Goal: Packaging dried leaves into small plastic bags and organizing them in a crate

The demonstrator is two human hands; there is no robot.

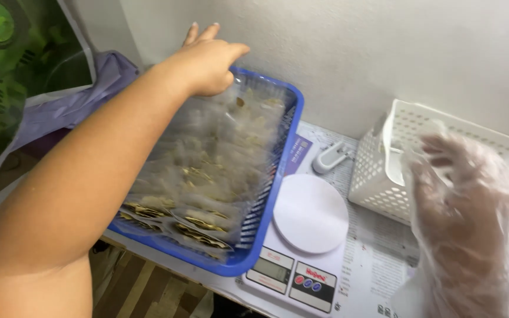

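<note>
Motion is blurring the clear packets [207,171] piled in the blue basket [266,235], so only the ones nearest you are showing their golden-brown contents. The basket's far left rim is hiding behind your left forearm, and its near corner is hanging past the tabletop [378,265] edge. Your right hand [463,194] is wearing a loose clear plastic glove that is smearing its outline; the wrist is running off the bottom of the frame. The white perforated basket [384,176] is partly hiding behind that hand, and its inside is not showing.

Your left hand [207,62] is reaching across the blue basket toward the wall, palm down, fingers loosely curled with two stretching forward, gripping nothing and hovering above the far packets. Your right hand is lifting in front of the white basket, fingers spread and empty. A white kitchen scale [301,235] is sitting between the two baskets, touching the blue one.
</note>
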